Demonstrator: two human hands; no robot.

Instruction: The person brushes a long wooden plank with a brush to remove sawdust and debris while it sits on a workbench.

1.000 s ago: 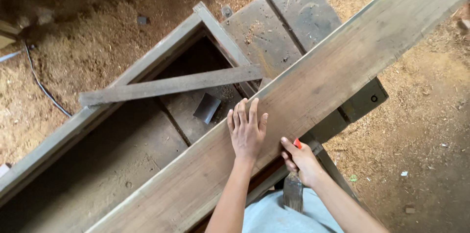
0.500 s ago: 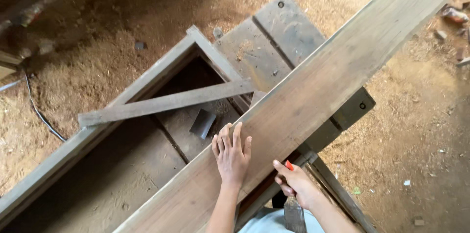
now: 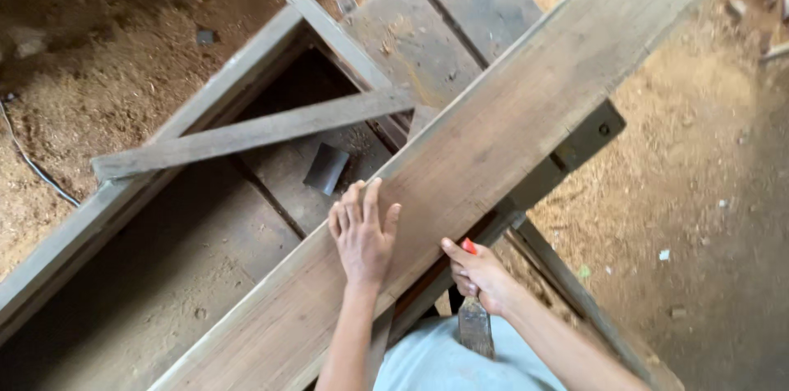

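A long brown wooden plank (image 3: pixel 509 128) runs diagonally from the lower left to the upper right across a rough wooden bench (image 3: pixel 427 38). My left hand (image 3: pixel 362 235) lies flat on the plank's top face, fingers spread. My right hand (image 3: pixel 481 274) sits at the plank's near edge, thumb against the wood, and grips a tool with a red handle end (image 3: pixel 468 246) and a flat grey metal blade (image 3: pixel 476 327) that points down toward my light blue shirt.
A thin wooden slat (image 3: pixel 246 132) crosses the open frame of the bench. A small dark block (image 3: pixel 326 167) lies on the lower board inside the frame. Sawdust covers the ground (image 3: pixel 107 71) to the left. A black cable (image 3: pixel 33 165) runs along the far left.
The view has shifted, so the bench and plank sit higher in the frame. Both hands keep their places on the plank, and the tool stays in my right hand.
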